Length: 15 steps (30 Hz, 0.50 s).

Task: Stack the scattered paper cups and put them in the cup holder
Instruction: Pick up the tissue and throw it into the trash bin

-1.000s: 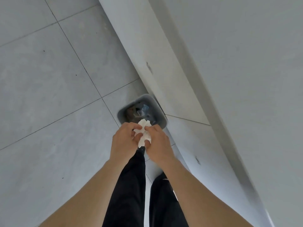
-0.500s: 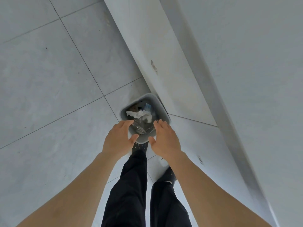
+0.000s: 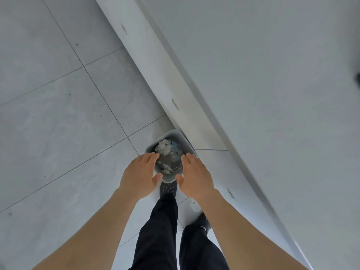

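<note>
No paper cups and no cup holder are in view. My left hand (image 3: 139, 175) and my right hand (image 3: 195, 177) hover palm-down, fingers spread, over the near rim of a small grey waste bin (image 3: 180, 138) on the floor. Both hands hold nothing. A crumpled white tissue (image 3: 163, 146) lies on top of the rubbish inside the bin.
The bin stands against the base of a white counter side (image 3: 175, 78), whose pale top (image 3: 272, 75) fills the right half. Grey floor tiles (image 3: 58, 114) spread to the left. My legs in black trousers (image 3: 157, 234) and dark shoes (image 3: 168, 189) are below the hands.
One second ago both hands held a crumpled white tissue above the bin. They let it go, it fell into the bin, and the hands have spread apart and opened.
</note>
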Available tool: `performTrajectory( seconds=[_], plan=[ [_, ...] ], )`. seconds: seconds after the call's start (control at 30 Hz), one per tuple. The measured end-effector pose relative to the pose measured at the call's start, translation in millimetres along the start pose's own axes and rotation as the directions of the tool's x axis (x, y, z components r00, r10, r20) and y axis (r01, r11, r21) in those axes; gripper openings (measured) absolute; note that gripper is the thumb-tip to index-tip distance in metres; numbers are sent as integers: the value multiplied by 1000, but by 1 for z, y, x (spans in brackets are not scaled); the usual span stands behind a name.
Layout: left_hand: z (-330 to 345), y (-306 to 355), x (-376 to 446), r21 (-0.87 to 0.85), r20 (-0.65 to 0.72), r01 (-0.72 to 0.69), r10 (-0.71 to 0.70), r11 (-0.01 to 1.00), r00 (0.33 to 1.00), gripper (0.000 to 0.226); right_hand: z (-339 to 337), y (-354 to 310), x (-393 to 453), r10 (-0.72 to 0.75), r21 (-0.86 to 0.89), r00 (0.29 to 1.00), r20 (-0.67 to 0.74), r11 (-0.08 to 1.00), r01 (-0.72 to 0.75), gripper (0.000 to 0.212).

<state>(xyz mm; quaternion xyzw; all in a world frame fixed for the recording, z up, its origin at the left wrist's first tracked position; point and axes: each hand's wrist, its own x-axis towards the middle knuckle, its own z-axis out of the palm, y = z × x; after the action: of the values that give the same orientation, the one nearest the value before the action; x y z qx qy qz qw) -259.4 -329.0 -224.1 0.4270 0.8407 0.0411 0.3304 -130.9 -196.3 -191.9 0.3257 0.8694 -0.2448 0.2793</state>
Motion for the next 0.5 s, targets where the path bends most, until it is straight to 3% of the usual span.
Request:
performTrajectory(
  seconds=[0.17,0.5],
  plan=[
    [-54,15,-22,47,-62,-49,51,998,997,64,-43,-15,-33,-34,-7,997,-71,999,33,63],
    [-175,91,-19,126,-235,-160,186,979,954,70,-155,-17,-83,-99,-30,911,-400,995,94,54]
  ],
)
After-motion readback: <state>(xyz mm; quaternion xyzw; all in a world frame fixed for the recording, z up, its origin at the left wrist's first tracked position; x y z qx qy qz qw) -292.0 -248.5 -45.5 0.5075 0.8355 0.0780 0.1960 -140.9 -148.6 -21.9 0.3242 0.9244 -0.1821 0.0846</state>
